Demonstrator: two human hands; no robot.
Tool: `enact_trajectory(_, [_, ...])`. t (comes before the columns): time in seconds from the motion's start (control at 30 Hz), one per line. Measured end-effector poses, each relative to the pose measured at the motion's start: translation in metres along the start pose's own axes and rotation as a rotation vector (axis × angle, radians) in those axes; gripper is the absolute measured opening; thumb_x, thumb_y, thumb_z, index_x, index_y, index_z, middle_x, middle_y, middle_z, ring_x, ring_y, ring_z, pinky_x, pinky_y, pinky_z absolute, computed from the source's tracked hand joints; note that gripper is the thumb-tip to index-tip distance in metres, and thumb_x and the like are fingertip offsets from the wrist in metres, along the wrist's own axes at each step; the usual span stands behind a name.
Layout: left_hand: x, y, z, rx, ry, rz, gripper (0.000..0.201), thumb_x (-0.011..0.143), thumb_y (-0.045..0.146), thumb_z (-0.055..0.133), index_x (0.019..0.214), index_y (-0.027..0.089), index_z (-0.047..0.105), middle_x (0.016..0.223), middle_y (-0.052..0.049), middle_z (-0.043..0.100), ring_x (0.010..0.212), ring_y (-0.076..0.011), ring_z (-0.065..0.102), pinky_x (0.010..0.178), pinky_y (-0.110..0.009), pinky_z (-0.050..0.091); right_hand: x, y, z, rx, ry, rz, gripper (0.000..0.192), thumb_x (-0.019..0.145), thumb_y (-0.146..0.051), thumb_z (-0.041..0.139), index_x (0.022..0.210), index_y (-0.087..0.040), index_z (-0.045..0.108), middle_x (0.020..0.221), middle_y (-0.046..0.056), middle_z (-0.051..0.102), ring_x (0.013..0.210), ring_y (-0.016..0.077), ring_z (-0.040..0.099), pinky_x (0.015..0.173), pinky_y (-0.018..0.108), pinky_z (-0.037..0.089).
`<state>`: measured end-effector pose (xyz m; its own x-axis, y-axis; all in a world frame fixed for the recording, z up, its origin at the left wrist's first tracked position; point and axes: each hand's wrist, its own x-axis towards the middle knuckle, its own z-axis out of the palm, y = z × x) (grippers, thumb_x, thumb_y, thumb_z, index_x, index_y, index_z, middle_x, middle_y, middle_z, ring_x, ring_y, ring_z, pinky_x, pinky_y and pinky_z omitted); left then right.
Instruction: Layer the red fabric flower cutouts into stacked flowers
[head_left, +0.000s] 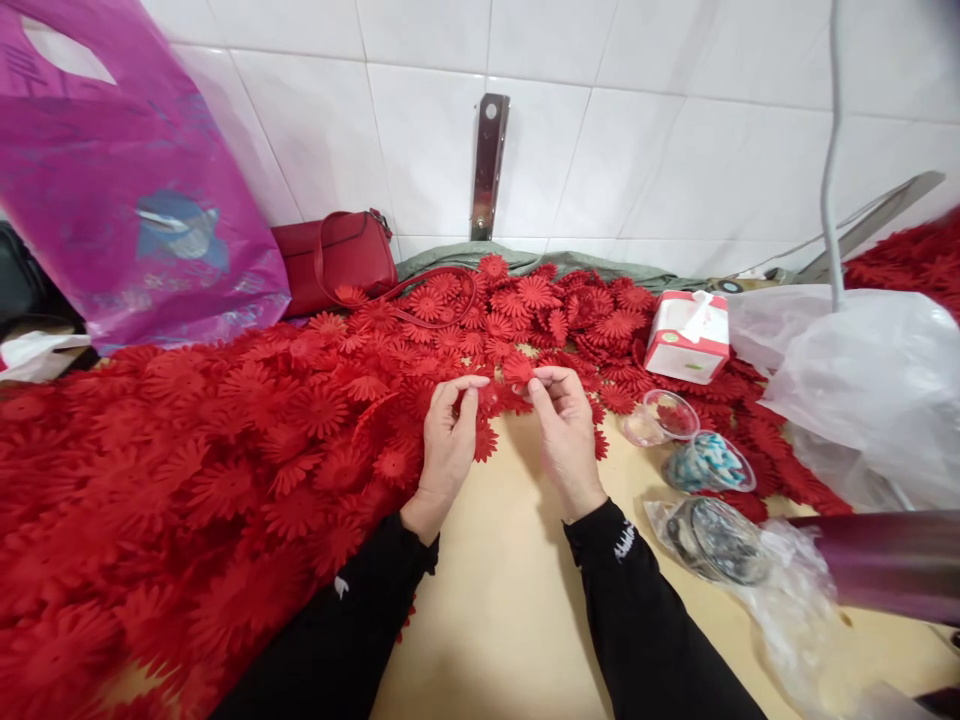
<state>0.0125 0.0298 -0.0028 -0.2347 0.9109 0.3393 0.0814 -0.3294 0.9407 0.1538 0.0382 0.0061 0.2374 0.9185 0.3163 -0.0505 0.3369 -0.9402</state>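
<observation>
Over the table's bare front part, my right hand [566, 435] pinches a small red fabric flower [517, 368] between thumb and fingers. My left hand [448, 440] is just left of it, its thumb and forefinger drawn together near the flower. Whatever those fingertips hold, if anything, is too small to make out. A big pile of red fabric flowers [292, 480] spreads to the left of my hands and behind them. Several loose petals and flowers lie right under my fingertips.
Around the pile are a purple plastic bag [142, 180], a red handbag [337, 262] and a tissue box [686, 340]. To the right lie a clear plastic cup [660, 418], a tub with blue-and-white pieces [709, 462], a bagged dark coil [720, 540] and a white plastic bag [862, 370].
</observation>
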Motion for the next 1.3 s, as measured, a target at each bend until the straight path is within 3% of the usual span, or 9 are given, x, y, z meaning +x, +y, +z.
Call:
enact_trajectory(0.23, [0.002, -0.003, 0.006, -0.236, -0.085, -0.165, 0.022, 0.088, 0.038, 0.073, 0.097, 0.018, 0.071, 0.101, -0.005, 0.072, 0.095, -0.0176, 0.066, 0.092, -0.030, 0.052, -0.006, -0.003, 0.006, -0.144, -0.168, -0.061, 0.015, 0.094, -0.033, 0.068, 0.107, -0.026, 0.069, 0.106, 0.004, 0.069, 0.095, 0.0192, 0.065, 0.090, 0.036, 0.055])
enact_trajectory(0.47, [0.003, 0.000, 0.003, -0.285, -0.118, -0.199, 0.022, 0.089, 0.038, 0.074, 0.086, 0.018, 0.067, 0.088, 0.000, 0.068, 0.083, -0.0130, 0.059, 0.083, -0.025, 0.048, -0.004, -0.009, 0.002, -0.053, -0.139, 0.015, 0.030, 0.094, -0.038, 0.068, 0.122, -0.029, 0.064, 0.129, 0.007, 0.066, 0.112, 0.0203, 0.065, 0.104, 0.040, 0.053])
enact_trajectory(0.67, [0.003, -0.002, 0.003, -0.329, -0.122, -0.207, 0.027, 0.087, 0.042, 0.076, 0.078, 0.019, 0.066, 0.080, 0.002, 0.064, 0.077, -0.0122, 0.056, 0.080, -0.024, 0.047, -0.004, -0.006, 0.005, -0.085, -0.232, 0.014, 0.017, 0.088, -0.041, 0.076, 0.095, -0.026, 0.076, 0.116, 0.007, 0.070, 0.116, 0.0240, 0.064, 0.104, 0.040, 0.051])
enact_trajectory(0.8, [0.001, 0.000, 0.004, -0.290, -0.180, -0.180, 0.026, 0.088, 0.041, 0.075, 0.079, 0.019, 0.065, 0.080, 0.002, 0.063, 0.077, -0.0128, 0.055, 0.080, -0.025, 0.047, -0.003, 0.003, 0.003, 0.091, -0.104, 0.156, 0.019, 0.087, -0.043, 0.076, 0.089, -0.025, 0.069, 0.094, 0.001, 0.070, 0.090, 0.0193, 0.065, 0.087, 0.035, 0.053])
enact_trajectory(0.9, [0.001, 0.002, 0.002, -0.124, -0.073, -0.071, 0.024, 0.090, 0.037, 0.074, 0.078, 0.020, 0.062, 0.079, 0.003, 0.059, 0.076, -0.0134, 0.054, 0.078, -0.027, 0.047, 0.001, 0.010, -0.003, 0.186, 0.043, 0.188, 0.025, 0.085, -0.044, 0.077, 0.086, -0.024, 0.063, 0.084, -0.002, 0.064, 0.078, 0.0156, 0.059, 0.078, 0.031, 0.050])
enact_trajectory(1.0, [0.003, 0.004, 0.000, 0.128, 0.108, 0.110, 0.016, 0.085, 0.030, 0.080, 0.088, 0.022, 0.067, 0.093, 0.000, 0.063, 0.091, -0.0177, 0.060, 0.092, -0.032, 0.049, 0.005, 0.015, -0.007, 0.152, 0.089, 0.145, 0.028, 0.087, -0.048, 0.075, 0.087, -0.023, 0.061, 0.084, -0.001, 0.064, 0.077, 0.0157, 0.059, 0.079, 0.031, 0.050])
enact_trajectory(1.1, [0.004, 0.005, -0.001, 0.273, 0.209, 0.213, 0.033, 0.081, 0.025, 0.084, 0.110, 0.024, 0.069, 0.112, -0.005, 0.064, 0.111, -0.0230, 0.061, 0.109, -0.041, 0.047, 0.005, 0.019, -0.008, 0.040, 0.076, 0.099, 0.029, 0.093, -0.051, 0.067, 0.100, -0.023, 0.064, 0.093, 0.002, 0.069, 0.085, 0.0180, 0.063, 0.087, 0.035, 0.053])
enact_trajectory(1.23, [0.000, 0.006, -0.001, 0.274, 0.223, 0.272, 0.068, 0.080, 0.025, 0.083, 0.143, 0.023, 0.056, 0.131, -0.010, 0.054, 0.128, -0.0261, 0.054, 0.118, -0.045, 0.043, 0.004, 0.021, -0.007, -0.036, 0.062, 0.081, 0.032, 0.098, -0.054, 0.057, 0.108, -0.024, 0.065, 0.102, 0.005, 0.072, 0.092, 0.0202, 0.065, 0.090, 0.038, 0.055])
enact_trajectory(1.3, [-0.003, 0.006, -0.001, 0.233, 0.187, 0.280, 0.067, 0.088, 0.024, 0.073, 0.151, 0.021, 0.050, 0.138, -0.013, 0.050, 0.131, -0.0264, 0.052, 0.120, -0.045, 0.041, 0.003, 0.020, -0.007, -0.021, 0.079, 0.097, 0.030, 0.099, -0.053, 0.056, 0.102, -0.024, 0.065, 0.097, 0.003, 0.071, 0.088, 0.0196, 0.065, 0.089, 0.037, 0.055])
